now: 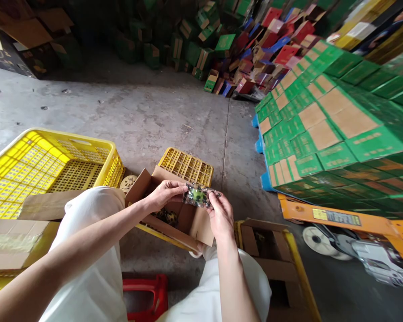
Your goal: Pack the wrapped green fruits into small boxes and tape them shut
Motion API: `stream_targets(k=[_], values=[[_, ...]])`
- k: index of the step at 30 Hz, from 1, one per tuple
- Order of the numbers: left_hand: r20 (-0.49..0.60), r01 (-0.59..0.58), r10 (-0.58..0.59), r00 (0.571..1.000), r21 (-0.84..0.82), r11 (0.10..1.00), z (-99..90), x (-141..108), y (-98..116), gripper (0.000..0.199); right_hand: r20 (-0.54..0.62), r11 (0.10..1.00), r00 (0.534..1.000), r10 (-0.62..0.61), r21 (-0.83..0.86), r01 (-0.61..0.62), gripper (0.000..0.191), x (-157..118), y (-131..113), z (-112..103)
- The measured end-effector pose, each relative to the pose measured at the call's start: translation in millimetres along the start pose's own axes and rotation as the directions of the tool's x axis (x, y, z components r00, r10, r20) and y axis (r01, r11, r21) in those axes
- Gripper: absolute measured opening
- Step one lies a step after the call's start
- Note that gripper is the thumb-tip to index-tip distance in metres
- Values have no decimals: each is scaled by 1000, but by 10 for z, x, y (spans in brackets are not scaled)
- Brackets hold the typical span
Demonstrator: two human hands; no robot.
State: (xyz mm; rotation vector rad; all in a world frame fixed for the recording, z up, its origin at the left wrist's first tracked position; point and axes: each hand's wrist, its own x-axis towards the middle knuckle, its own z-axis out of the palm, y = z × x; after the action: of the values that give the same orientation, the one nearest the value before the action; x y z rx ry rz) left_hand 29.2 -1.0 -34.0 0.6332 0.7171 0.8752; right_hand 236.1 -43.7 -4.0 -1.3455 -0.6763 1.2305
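Note:
Both hands hold a small clear plastic packet (197, 196) with green and dark contents, just above an open brown cardboard box (191, 222). My left hand (164, 193) pinches the packet's left end. My right hand (220, 215) grips its right end. Inside the box, more dark and yellow pieces (168, 217) lie at the bottom. The box rests on a low yellow plastic crate (187, 166) in front of my knees.
A large yellow mesh crate (47, 161) stands at the left with flat cardboard (16, 241) beside it. Stacked green boxes (336, 129) sit on a pallet at the right, over an orange pallet jack (349, 223). A red stool (144, 295) is under me.

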Motion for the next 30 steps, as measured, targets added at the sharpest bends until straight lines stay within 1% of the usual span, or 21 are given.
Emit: stream_targets(k=[4,7,9,11,13,16,18,19,21,23,24,26,28,30], values=[[-90,-41,40,995,-8,999,-21,23,-73,48,-5,1000,1000,-3,-25,3,40,-18,8,6],[-111,-64,62,992,-14,998,-19,47,-100,48,-26,1000,1000,-3,-27,2,42,-26,12,24],[-101,-43,41,994,-18,999,-17,53,-79,49,-26,1000,1000,-7,-29,7,43,-20,13,25],[-73,26,-28,997,-26,999,-20,51,-39,54,-11,999,1000,-18,-33,17,42,-13,15,10],[-24,145,-146,989,-26,989,-33,45,-7,65,13,997,999,-40,-62,41,39,-13,18,-15],[78,319,-317,945,-5,948,-68,42,-3,79,77,980,992,-100,-167,112,29,-33,14,-51],[114,364,-361,925,-3,931,-91,46,-21,78,152,958,976,-153,-218,184,18,-54,-2,-59],[114,361,-357,927,-10,933,-98,47,-28,74,192,948,965,-178,-231,221,14,-64,-13,-57],[92,317,-313,945,-27,948,-103,45,-29,62,254,930,942,-219,-238,280,11,-74,-34,-49],[69,260,-257,964,-40,965,-92,36,-11,53,267,923,934,-239,-237,304,12,-68,-44,-39],[59,235,-233,971,-45,971,-83,30,1,52,252,928,938,-239,-225,297,12,-59,-45,-36],[44,184,-181,982,-54,982,-65,23,22,53,191,957,958,-213,-159,244,15,-37,-41,-34],[32,113,-112,993,-48,992,-53,21,28,55,133,987,981,-141,-61,150,29,-17,-37,-34],[29,38,-37,999,-17,999,-48,24,16,56,97,998,993,-69,-7,70,42,-11,-34,-34]])
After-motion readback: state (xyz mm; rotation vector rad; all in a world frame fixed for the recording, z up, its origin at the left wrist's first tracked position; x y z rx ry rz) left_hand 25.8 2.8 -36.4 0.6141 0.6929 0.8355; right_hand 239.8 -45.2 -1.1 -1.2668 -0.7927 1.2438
